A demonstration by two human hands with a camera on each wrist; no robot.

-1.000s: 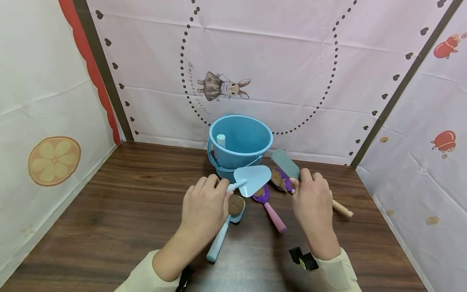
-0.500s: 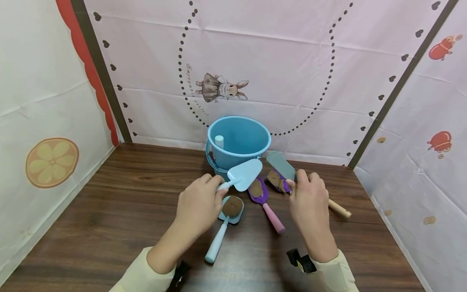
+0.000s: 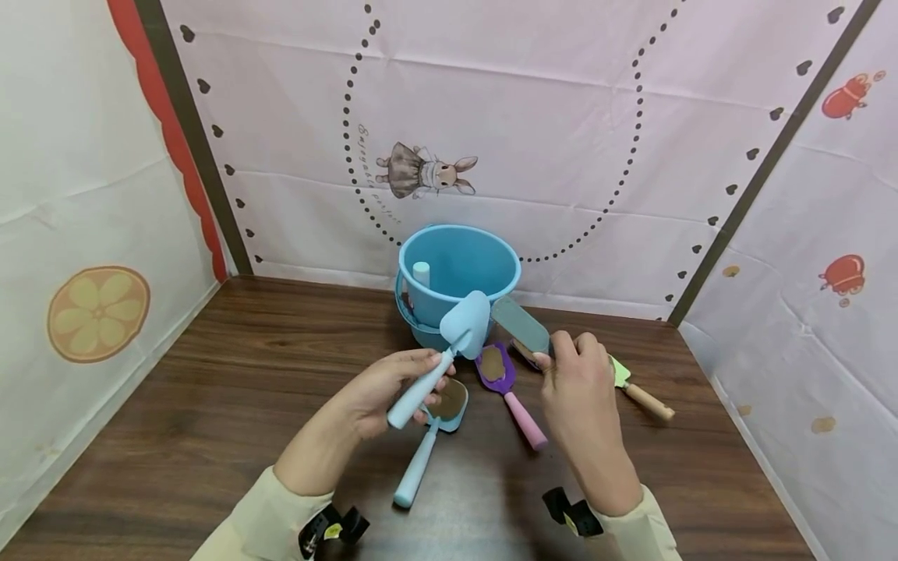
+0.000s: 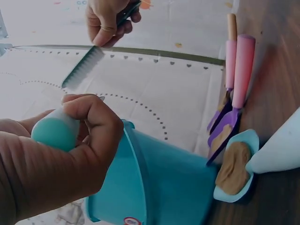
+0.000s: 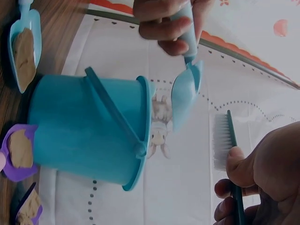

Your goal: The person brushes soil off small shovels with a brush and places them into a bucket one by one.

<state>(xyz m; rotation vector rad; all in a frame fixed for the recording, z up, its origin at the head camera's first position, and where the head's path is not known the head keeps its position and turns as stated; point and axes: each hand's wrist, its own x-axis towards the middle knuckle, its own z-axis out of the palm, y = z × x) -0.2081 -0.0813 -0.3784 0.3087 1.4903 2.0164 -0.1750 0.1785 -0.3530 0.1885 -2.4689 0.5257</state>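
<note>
The left hand (image 3: 396,389) holds a light blue trowel (image 3: 419,389) by its handle, its blade in front of the blue bucket (image 3: 449,312). In the right wrist view that trowel (image 5: 185,91) is clear of the bucket. The right hand (image 3: 578,405) grips a green-backed brush (image 3: 522,326); its pale bristles show in the right wrist view, where the brush (image 5: 225,140) is pinched by thumb and fingers. Under the left hand, a light blue scoop (image 3: 454,413) with a brown lump lies on the table. A purple scoop (image 3: 507,383) with brown material lies between the hands.
Behind the brush lies a second purple scoop (image 3: 525,354), partly hidden. A green tool with a wooden handle (image 3: 648,401) lies right of the right hand. Inside the bucket stands a pale handle (image 3: 421,273). Printed cloth walls (image 3: 561,156) enclose the table (image 3: 175,436).
My left hand has turned palm upward, and the trowel's handle now shows along it. My right hand has raised the brush and moved it left, uncovering the green tool's blade.
</note>
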